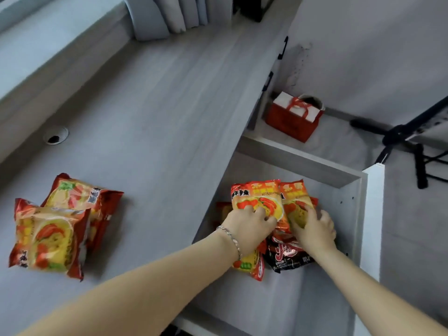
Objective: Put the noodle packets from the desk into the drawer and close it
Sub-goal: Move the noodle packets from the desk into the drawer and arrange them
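The drawer (298, 163) stands pulled out at the right of the grey desk (157, 117). Inside it lie several noodle packets. My left hand (249, 225) grips a red and yellow packet (257, 197) at its near edge. My right hand (315, 226) holds a second red and yellow packet (294, 198) beside it. A black packet (286, 255) and another yellow one (249, 263) lie under my hands. On the desk at the left, two packets are stacked: one in front (48, 238), one behind (84, 195).
A red gift bag (293, 117) stands on the floor beyond the drawer. A black tripod stand (402, 139) spreads its legs at the far right. A round cable hole (55, 135) sits in the desk at the left. Grey curtains (169, 13) hang at the top.
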Motion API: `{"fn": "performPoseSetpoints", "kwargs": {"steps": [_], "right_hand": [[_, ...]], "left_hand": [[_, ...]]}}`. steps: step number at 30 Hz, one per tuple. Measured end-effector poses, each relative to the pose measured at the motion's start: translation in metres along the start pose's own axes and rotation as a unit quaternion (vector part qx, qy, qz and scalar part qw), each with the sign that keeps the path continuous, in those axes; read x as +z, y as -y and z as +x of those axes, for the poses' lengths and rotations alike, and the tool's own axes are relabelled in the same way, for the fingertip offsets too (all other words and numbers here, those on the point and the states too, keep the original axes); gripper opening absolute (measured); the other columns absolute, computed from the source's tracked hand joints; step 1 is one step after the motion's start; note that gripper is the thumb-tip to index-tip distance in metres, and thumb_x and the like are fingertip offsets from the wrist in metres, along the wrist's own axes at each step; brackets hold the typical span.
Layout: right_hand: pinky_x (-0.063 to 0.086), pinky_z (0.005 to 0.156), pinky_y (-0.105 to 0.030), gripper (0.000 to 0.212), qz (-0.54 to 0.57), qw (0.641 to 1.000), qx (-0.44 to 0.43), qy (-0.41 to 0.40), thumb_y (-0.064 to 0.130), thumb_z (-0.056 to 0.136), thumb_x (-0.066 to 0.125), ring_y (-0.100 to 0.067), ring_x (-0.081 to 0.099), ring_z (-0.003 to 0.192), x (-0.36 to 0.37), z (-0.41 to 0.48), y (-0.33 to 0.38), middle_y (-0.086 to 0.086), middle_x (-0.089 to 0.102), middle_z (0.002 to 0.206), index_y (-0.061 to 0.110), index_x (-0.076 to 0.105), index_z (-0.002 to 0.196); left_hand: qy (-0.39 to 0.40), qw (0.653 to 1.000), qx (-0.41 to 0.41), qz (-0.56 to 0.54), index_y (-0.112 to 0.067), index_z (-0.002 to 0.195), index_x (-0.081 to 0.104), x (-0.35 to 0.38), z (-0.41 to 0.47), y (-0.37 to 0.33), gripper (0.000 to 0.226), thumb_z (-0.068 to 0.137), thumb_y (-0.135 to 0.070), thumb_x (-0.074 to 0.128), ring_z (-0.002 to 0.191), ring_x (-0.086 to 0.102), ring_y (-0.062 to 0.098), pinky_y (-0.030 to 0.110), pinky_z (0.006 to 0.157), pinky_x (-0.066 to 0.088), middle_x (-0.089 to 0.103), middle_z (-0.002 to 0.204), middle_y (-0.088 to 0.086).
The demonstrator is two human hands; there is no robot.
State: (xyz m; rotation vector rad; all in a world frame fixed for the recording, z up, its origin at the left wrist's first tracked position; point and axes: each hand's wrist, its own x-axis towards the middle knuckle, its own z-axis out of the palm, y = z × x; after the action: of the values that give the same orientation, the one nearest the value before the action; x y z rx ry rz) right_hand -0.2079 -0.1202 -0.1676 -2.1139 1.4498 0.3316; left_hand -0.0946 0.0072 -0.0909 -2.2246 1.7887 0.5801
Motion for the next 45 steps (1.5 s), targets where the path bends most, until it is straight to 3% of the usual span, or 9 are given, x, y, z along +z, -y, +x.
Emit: {"fn": "performPoseSetpoints", "kwargs": {"steps": [8, 11, 15, 18, 24, 29, 35, 38, 45], "right_hand": [[0.03, 0.11, -0.043, 0.032, -0.007, 0.991, -0.129, -0.022, 0.02, 0.087, 0.054, -0.031, 0.033, 0.131, -0.028, -0.014, 0.023, -0.013, 0.043, 0.135, 0.013, 0.058, 0.117], [0.031, 0.107, -0.036, 0.025, -0.005, 0.978, -0.209, 0.001, 0.018, 0.089, 0.052, -0.027, 0.037, 0.127, -0.029, -0.029, 0.058, -0.01, 0.051, 0.128, 0.014, 0.062, 0.112], [0.038, 0.102, -0.033, 0.025, 0.022, 0.951, -0.303, 0.057, 0.016, 0.09, 0.049, -0.023, 0.046, 0.121, -0.025, -0.058, 0.123, -0.007, 0.055, 0.124, 0.013, 0.062, 0.112], [0.043, 0.095, -0.03, 0.026, 0.044, 0.926, -0.352, 0.128, 0.017, 0.092, 0.048, -0.021, 0.053, 0.114, -0.01, -0.087, 0.186, -0.006, 0.058, 0.121, 0.012, 0.059, 0.115], [0.04, 0.102, -0.036, 0.057, 0.029, 0.911, -0.346, 0.22, 0.027, 0.088, 0.056, -0.032, 0.047, 0.124, 0.057, -0.121, 0.278, -0.018, 0.042, 0.138, 0.013, 0.035, 0.139], [0.043, 0.099, -0.036, 0.066, 0.106, 0.922, -0.232, 0.292, 0.041, 0.086, 0.057, -0.031, 0.05, 0.124, 0.108, -0.132, 0.311, -0.014, 0.048, 0.139, 0.007, 0.033, 0.137], [0.042, 0.067, -0.025, 0.037, 0.213, 0.928, -0.149, 0.267, 0.031, 0.076, 0.072, -0.024, 0.059, 0.099, 0.114, -0.127, 0.306, -0.008, 0.063, 0.103, 0.008, 0.057, 0.101], [0.042, 0.059, -0.024, 0.026, 0.296, 0.93, -0.121, 0.182, 0.023, 0.073, 0.074, -0.017, 0.055, 0.08, 0.062, -0.095, 0.241, 0.002, 0.055, 0.08, 0.015, 0.051, 0.083], [0.044, 0.052, -0.008, 0.015, 0.425, 0.899, -0.102, -0.007, 0.015, 0.086, 0.057, -0.004, 0.05, 0.068, -0.031, -0.066, 0.108, 0.008, 0.052, 0.079, 0.012, 0.051, 0.099]], "left_hand": [[0.101, 0.99, -0.08, -0.049, -0.01, 0.133, 0.038, 0.031, 0.011, 0.004, 0.054, 0.085, 0.002, 0.06, 0.118, 0.051, 0.033, 0.041, 0.087, 0.049, 0.05, 0.129, 0.014], [-0.034, 0.992, -0.104, -0.069, -0.012, 0.123, 0.049, 0.021, -0.018, 0.025, 0.035, 0.089, -0.005, 0.055, 0.112, 0.055, 0.029, 0.038, 0.088, 0.046, 0.055, 0.121, 0.008], [-0.291, 0.925, -0.226, -0.094, -0.01, 0.106, 0.066, 0.007, -0.071, 0.079, 0.028, 0.078, -0.007, 0.067, 0.104, 0.063, 0.035, 0.044, 0.092, 0.046, 0.064, 0.115, 0.012], [-0.214, 0.868, -0.423, -0.148, -0.02, 0.139, 0.039, 0.007, -0.118, 0.127, 0.061, 0.084, -0.037, 0.061, 0.141, 0.023, 0.034, 0.049, 0.113, 0.021, 0.025, 0.153, 0.011], [-0.096, 0.774, -0.576, -0.246, -0.037, 0.148, 0.009, 0.038, -0.181, 0.187, 0.111, 0.06, -0.072, 0.067, 0.145, -0.011, 0.036, 0.065, 0.11, 0.015, -0.01, 0.159, 0.001], [-0.06, 0.751, -0.557, -0.35, -0.039, 0.146, 0.018, 0.076, -0.203, 0.207, 0.105, 0.06, -0.063, 0.074, 0.143, 0.003, 0.039, 0.057, 0.114, 0.022, -0.008, 0.159, 0.002], [-0.093, 0.772, -0.54, -0.321, -0.043, 0.14, 0.025, 0.085, -0.207, 0.203, 0.095, 0.06, -0.064, 0.073, 0.134, 0.02, 0.039, 0.05, 0.112, 0.027, 0.009, 0.152, 0.002], [-0.111, 0.824, -0.436, -0.345, -0.041, 0.14, 0.026, 0.058, -0.15, 0.152, 0.099, 0.055, -0.067, 0.07, 0.132, 0.02, 0.036, 0.046, 0.11, 0.03, 0.012, 0.147, 0.001], [-0.174, 0.872, -0.31, -0.337, -0.039, 0.139, 0.029, 0.007, -0.09, 0.071, 0.104, 0.046, -0.074, 0.057, 0.128, 0.025, 0.03, 0.04, 0.108, 0.032, 0.013, 0.14, -0.003]]}}
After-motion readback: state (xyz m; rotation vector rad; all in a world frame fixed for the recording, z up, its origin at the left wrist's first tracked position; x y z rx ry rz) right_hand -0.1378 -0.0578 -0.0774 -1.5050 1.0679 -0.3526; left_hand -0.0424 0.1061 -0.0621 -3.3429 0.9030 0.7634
